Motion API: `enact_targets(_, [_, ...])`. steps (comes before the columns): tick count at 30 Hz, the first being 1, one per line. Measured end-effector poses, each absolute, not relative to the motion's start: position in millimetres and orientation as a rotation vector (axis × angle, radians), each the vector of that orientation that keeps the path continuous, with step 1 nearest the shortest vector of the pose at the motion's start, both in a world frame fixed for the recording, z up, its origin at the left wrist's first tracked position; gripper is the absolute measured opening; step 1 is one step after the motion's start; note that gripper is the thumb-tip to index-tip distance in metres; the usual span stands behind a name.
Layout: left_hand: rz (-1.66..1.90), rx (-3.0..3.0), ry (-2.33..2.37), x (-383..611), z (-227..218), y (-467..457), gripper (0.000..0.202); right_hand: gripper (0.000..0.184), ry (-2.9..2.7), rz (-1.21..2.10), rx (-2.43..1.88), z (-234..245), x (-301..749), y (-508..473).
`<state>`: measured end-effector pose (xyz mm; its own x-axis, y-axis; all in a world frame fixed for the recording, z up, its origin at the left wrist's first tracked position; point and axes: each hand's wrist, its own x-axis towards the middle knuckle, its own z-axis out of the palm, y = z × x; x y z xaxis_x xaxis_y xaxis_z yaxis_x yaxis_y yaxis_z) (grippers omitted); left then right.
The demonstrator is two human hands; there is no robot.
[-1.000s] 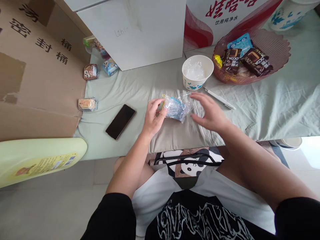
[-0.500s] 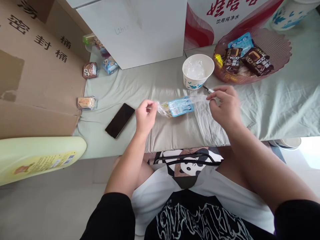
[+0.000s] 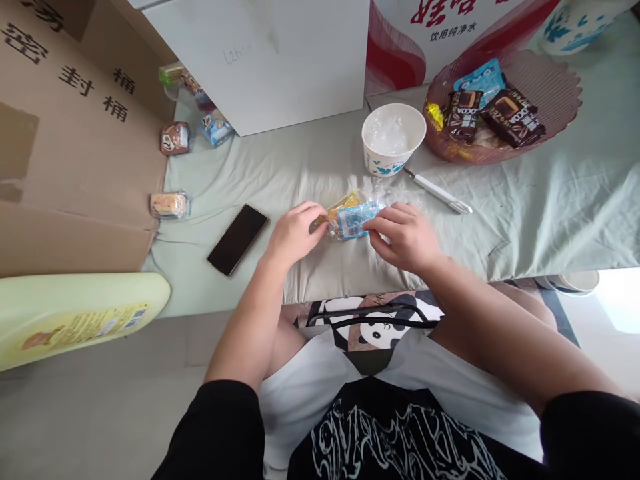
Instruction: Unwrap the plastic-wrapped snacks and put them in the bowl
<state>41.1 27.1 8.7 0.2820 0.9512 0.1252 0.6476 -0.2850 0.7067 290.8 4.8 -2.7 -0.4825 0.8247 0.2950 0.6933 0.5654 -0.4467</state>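
Observation:
A clear plastic snack wrapper with a blue printed label and yellow parts lies low over the cloth between my hands. Its left end is pinched by my left hand. My right hand has its thumb and fingertips closed on the label's right edge. Crinkled clear film spreads behind my right fingers. Just beyond the wrapper stands a white paper cup with crumpled clear plastic inside. A white-handled craft knife rests on the cloth right of the cup.
A pink ribbed bowl of packaged snacks sits at the back right. A phone lies at left, near small wrapped snacks along a cardboard box. A white box stands behind; a pale green bottle is lower left.
My right hand has moved left and nearer to me, from the film's far end to the label. The wrapper is less stretched, with more yellow showing. The knife's handle is now uncovered.

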Motion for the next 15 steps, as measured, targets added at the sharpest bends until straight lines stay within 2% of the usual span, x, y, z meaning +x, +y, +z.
enact_targets(2, [0.866, 1.891, 1.485, 41.6, 4.9, 25.9, 0.004, 0.025, -2.266, 0.51, -1.379, -4.9, 288.6, -0.2])
enact_targets(6, [1.066, 1.331, 1.429, 42.6, 6.6, 24.8, 0.016, 0.042, -1.894, 0.976, -1.637, -8.0, 285.7, -3.6])
enact_targets(9, [1.09, 1.097, 1.247, 49.1, 13.5, 23.4, 0.018, 0.061, -1.574, 1.36, -1.588, -9.7, 283.1, -0.6])
enact_targets(12, [1.166, 1.025, 1.154, 58.1, 23.7, 19.3, 0.02, 0.078, -1.393, 1.554, -1.482, -10.1, 279.8, 1.1])
enact_targets(15, [1.228, 0.874, 1.076, 65.7, 34.6, 14.2, 0.027, 0.079, -1.306, 1.635, -1.378, -10.0, 275.2, 0.1])
